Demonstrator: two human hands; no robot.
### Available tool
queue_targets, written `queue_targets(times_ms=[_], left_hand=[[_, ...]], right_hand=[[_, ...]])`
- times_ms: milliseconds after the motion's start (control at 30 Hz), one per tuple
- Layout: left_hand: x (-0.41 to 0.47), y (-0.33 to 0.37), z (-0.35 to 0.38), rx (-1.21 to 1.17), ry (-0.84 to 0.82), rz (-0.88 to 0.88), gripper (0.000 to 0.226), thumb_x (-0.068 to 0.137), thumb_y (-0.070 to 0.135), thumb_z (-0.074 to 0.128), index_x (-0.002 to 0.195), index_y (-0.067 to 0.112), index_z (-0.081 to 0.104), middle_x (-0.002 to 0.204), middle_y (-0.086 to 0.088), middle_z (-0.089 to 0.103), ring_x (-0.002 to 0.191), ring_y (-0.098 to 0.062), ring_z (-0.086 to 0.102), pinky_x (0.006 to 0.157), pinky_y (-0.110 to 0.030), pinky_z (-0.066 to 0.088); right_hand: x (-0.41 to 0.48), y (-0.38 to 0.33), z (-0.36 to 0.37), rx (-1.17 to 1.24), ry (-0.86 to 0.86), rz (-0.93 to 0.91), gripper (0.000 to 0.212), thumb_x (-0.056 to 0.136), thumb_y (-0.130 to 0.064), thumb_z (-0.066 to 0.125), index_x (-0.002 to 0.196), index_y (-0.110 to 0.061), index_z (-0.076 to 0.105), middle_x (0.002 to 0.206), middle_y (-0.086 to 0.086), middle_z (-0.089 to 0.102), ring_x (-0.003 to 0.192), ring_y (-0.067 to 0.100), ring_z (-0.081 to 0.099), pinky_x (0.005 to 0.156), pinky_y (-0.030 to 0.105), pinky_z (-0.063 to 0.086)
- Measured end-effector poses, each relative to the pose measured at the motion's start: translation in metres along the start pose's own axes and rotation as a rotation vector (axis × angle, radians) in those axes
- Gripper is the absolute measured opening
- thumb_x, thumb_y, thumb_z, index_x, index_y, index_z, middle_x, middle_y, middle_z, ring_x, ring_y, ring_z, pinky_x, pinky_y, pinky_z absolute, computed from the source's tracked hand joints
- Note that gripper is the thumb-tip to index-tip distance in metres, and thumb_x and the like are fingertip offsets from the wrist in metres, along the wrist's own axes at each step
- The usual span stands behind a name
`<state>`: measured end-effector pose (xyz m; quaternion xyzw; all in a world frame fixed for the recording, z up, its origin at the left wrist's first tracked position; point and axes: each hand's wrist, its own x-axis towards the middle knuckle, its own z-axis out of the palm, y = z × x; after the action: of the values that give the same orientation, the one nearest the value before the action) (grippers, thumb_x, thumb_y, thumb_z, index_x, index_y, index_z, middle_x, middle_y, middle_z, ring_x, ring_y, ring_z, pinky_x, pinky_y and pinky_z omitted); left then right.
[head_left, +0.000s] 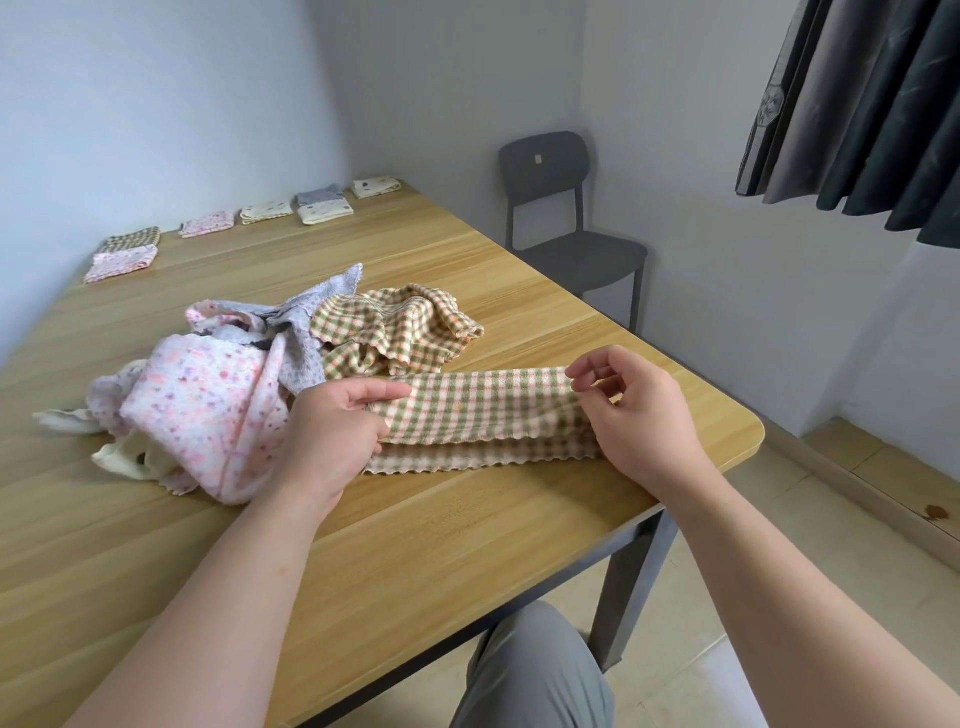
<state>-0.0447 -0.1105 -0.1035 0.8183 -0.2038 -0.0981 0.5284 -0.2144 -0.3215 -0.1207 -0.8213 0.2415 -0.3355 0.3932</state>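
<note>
Head view: on the light wooden table (467, 519), beside a heap of unfolded floral and grey cloths (208, 395), the green-and-pink checked cloth (483, 410) lies folded lengthwise. The left hand (332, 431) pinches its left end and the right hand (639, 410) pinches its right corner. Best to line up the scalloped edges and pull taut before folding across.

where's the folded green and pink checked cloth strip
Head view: the green and pink checked cloth strip lies right of centre on the wooden table, pinched between left hand and right hand, beside the crumpled pile.
</note>
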Motion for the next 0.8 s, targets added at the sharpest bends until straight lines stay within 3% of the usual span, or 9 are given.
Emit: queue_targets(times_ms=[100, 200, 267, 333, 433, 667, 800], left_hand=[[-0.0022, 0.0021, 0.0, 0.014, -0.012, 0.013, 0.057, 0.078, -0.016, 0.055, 0.092, 0.034, 0.08, 0.119, 0.011, 0.069, 0.087, -0.026, 0.06, 0.075, -0.06, 0.056], [-0.0039, 0.0024, 0.0011, 0.084, -0.033, 0.028, 0.058, 0.078, -0.015, 0.054, 0.093, 0.035, 0.08, 0.101, 0.026, 0.066, 0.086, -0.041, 0.066, 0.074, -0.061, 0.056], [-0.0033, 0.0009, 0.0021, 0.118, -0.053, 0.04, 0.06, 0.078, -0.015, 0.053, 0.094, 0.036, 0.08, 0.097, 0.028, 0.066, 0.08, -0.048, 0.065, 0.062, -0.054, 0.054], [-0.0039, 0.0006, 0.0039, 0.158, -0.069, 0.049, 0.061, 0.079, -0.015, 0.053, 0.093, 0.038, 0.079, 0.096, 0.027, 0.065, 0.054, -0.036, 0.052, 0.053, -0.039, 0.044], [-0.0075, 0.0034, 0.0061, 0.215, -0.065, 0.048, 0.06, 0.08, -0.015, 0.052, 0.099, 0.037, 0.077, 0.091, 0.031, 0.056, 0.042, -0.014, 0.039, 0.048, -0.032, 0.038], [-0.0064, 0.0025, 0.0068, 0.227, -0.04, 0.032, 0.06, 0.079, -0.013, 0.052, 0.097, 0.038, 0.077, 0.086, 0.014, 0.071, 0.046, -0.02, 0.04, 0.047, -0.031, 0.036], [-0.006, 0.0022, 0.0065, 0.217, -0.036, 0.026, 0.058, 0.08, -0.012, 0.052, 0.099, 0.037, 0.078, 0.083, 0.014, 0.071, 0.044, -0.017, 0.038, 0.046, -0.029, 0.034]], right_hand=[[0.0005, 0.0006, 0.0004, -0.015, 0.011, 0.004, 0.028, 0.093, -0.003, 0.057, 0.096, -0.03, 0.067, 0.091, -0.017, 0.066, 0.088, -0.002, 0.058, 0.067, 0.011, 0.05], [0.0004, 0.0008, 0.0018, -0.027, -0.004, 0.017, 0.025, 0.093, -0.005, 0.056, 0.094, -0.027, 0.068, 0.088, -0.015, 0.066, 0.085, -0.002, 0.057, 0.065, 0.014, 0.051], [0.0008, 0.001, 0.0022, -0.025, -0.01, 0.028, 0.024, 0.092, -0.006, 0.057, 0.093, -0.027, 0.069, 0.086, -0.012, 0.066, 0.084, -0.002, 0.057, 0.064, 0.016, 0.051], [0.0005, 0.0004, 0.002, -0.022, -0.025, 0.032, 0.023, 0.089, -0.006, 0.058, 0.093, -0.026, 0.069, 0.084, -0.01, 0.066, 0.084, -0.002, 0.057, 0.063, 0.015, 0.052], [-0.0007, -0.0015, 0.0008, 0.004, -0.043, 0.021, 0.024, 0.087, -0.004, 0.059, 0.094, -0.024, 0.07, 0.082, -0.008, 0.067, 0.081, 0.003, 0.059, 0.063, 0.021, 0.054], [-0.0011, -0.0002, -0.0008, 0.003, -0.013, -0.023, 0.029, 0.082, -0.003, 0.063, 0.092, -0.03, 0.069, 0.088, -0.018, 0.067, 0.09, -0.001, 0.06, 0.07, 0.018, 0.054], [-0.0013, 0.0, -0.0014, 0.014, -0.024, -0.026, 0.034, 0.081, -0.001, 0.064, 0.092, -0.032, 0.068, 0.091, -0.018, 0.067, 0.091, -0.002, 0.061, 0.073, 0.014, 0.054]])
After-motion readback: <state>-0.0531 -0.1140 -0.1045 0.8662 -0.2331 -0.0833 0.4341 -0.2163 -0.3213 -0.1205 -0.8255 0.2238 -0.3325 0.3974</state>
